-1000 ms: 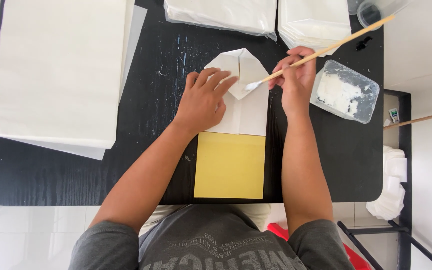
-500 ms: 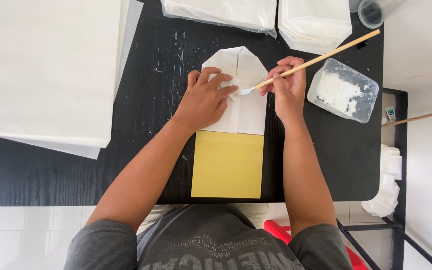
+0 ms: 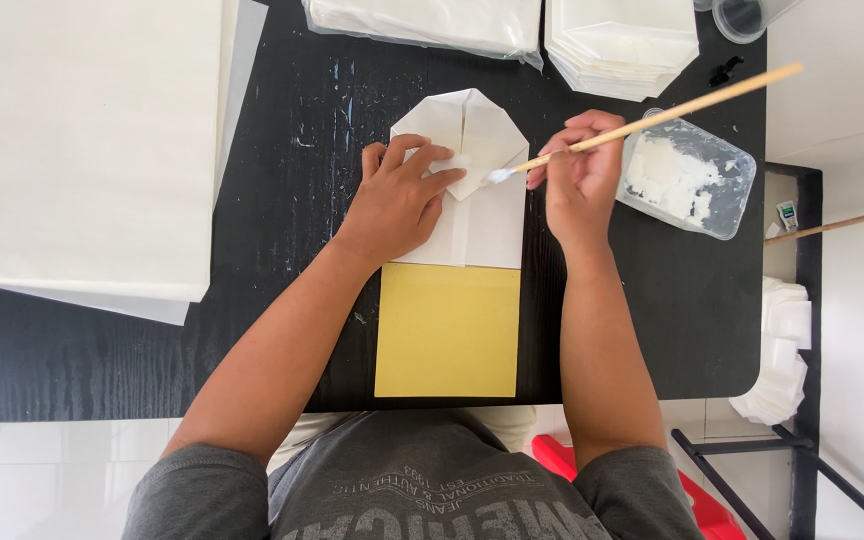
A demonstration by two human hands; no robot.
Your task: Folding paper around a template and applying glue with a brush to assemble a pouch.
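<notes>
Folded white paper (image 3: 472,175) at table centre, upper end shaped to a point, two flaps meeting along a middle seam. Lower end overlapping a yellow card (image 3: 447,330) nearer the body.

Left hand (image 3: 397,200) flat on paper, fingers spread and extended, pinning the left flap; gripping nothing. Right hand (image 3: 580,178) closed around a wooden brush (image 3: 652,118), handle slanting up to the right, white-loaded tip touching the right flap just beside the seam.

Progress, as a judgement: folding largely complete; paste application under way at the seam. Glistening patch visible near left fingertips, suggesting part of the flap already coated. Remaining: rest of the flap edge, then pressing down. Extent of coated area not clear from this view.

Surroundings: clear plastic tub of white paste (image 3: 687,180) just right of right hand, within easy reach. Large stack of white sheets (image 3: 87,140) covering left of black table (image 3: 282,180). Two further stacks at the far edge: flat sheets (image 3: 432,22) and folded pieces (image 3: 622,45). Clear cup (image 3: 742,15) at the top right corner. Second stick (image 3: 837,224) off the table to the right; more white paper (image 3: 777,350) low beside a dark frame.

Obstructions: none between tub and paper. Left hand covering part of the left flap.
</notes>
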